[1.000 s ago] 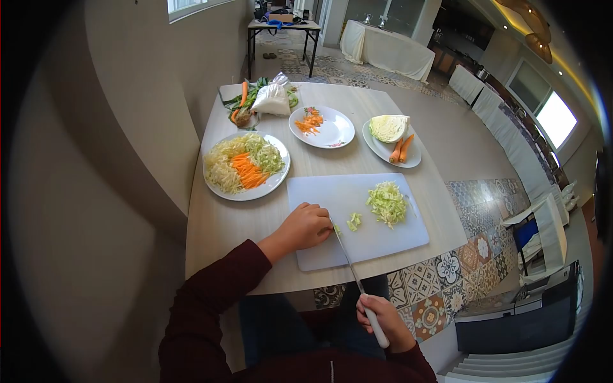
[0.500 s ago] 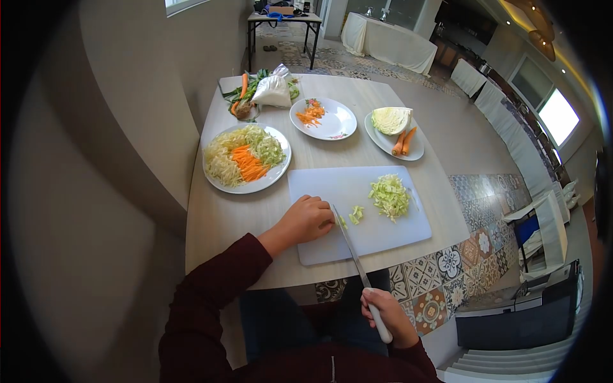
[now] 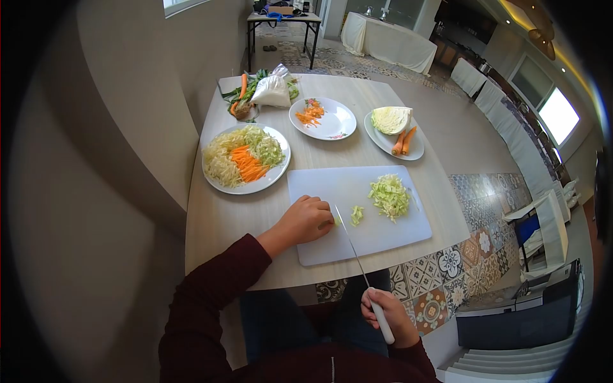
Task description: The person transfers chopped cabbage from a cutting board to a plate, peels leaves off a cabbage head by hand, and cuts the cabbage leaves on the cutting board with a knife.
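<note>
My left hand (image 3: 313, 217) rests on the white cutting board (image 3: 319, 250) with its fingers curled over a pale green piece of cabbage (image 3: 336, 221), mostly hidden under them. In my right hand (image 3: 388, 311) is the white handle of a long kitchen knife (image 3: 358, 263). Its blade reaches over the near edge of the board, its tip just right of my left fingertips. A few cut cabbage bits (image 3: 357, 215) lie right of the blade. Farther right on the board sits a larger heap of shredded cabbage (image 3: 389, 196).
Left of the board, a plate (image 3: 211, 180) holds shredded cabbage and carrot strips. Behind stand a plate of carrot peelings (image 3: 338, 118) and a plate (image 3: 415, 153) with a cabbage half (image 3: 391, 120) and carrots (image 3: 403, 142). A plastic bag (image 3: 272, 91) and vegetables (image 3: 242, 105) lie at the far left.
The knife blade has shifted slightly right, away from my left fingertips, and its face has turned. My left hand has stayed almost in place.
</note>
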Demonstrator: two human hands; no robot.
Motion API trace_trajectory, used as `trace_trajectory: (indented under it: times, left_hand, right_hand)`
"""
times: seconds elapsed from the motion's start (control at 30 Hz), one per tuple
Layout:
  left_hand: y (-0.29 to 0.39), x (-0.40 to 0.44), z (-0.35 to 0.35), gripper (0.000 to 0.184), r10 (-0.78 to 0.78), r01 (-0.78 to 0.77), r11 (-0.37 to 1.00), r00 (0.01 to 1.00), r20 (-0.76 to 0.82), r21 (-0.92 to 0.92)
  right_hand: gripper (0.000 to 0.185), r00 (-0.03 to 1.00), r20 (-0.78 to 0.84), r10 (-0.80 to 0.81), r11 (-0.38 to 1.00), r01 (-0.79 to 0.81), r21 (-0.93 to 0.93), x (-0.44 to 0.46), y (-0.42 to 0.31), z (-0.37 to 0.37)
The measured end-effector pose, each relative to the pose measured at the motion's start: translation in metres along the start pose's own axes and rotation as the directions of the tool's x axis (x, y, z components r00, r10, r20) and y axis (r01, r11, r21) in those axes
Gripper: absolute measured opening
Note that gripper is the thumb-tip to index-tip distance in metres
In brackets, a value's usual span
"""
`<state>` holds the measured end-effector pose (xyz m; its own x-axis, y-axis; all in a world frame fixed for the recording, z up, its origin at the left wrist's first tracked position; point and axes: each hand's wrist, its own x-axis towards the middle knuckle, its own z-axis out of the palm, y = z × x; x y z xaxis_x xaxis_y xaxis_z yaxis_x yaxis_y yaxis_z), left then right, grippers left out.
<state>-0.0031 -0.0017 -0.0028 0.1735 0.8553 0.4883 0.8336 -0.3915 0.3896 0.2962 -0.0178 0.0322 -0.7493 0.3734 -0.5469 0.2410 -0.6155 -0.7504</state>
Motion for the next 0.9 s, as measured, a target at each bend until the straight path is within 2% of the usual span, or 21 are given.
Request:
trace_trajectory:
  times: [0.1,0.63,0.8,0.9]
  left_hand:
    - [0.001,0.001,-0.001,0.004,-0.001,0.001,1.000,1.000,0.008,0.006]
    - [0.001,0.001,0.000,0.003,-0.002,0.002,1.000,1.000,-0.018,0.005]
    - [0.001,0.000,0.001,0.003,-0.008,0.008,1.000,1.000,-0.015,0.000]
    - [0.000,0.000,0.002,0.003,-0.005,0.005,1.000,1.000,-0.023,0.002]
  right_hand:
    - [0.035,0.999,0.044,0.010,1.000,-0.011,0.014,0.003,0.003,0.001]
    - [0.036,0.997,0.066,0.042,0.992,-0.050,0.114,0.006,0.013,0.000]
    - [0.038,0.995,0.087,0.049,0.982,-0.064,0.176,0.005,0.018,0.002]
    - [0.038,0.985,0.159,0.070,0.942,-0.118,0.314,0.011,0.022,-0.006]
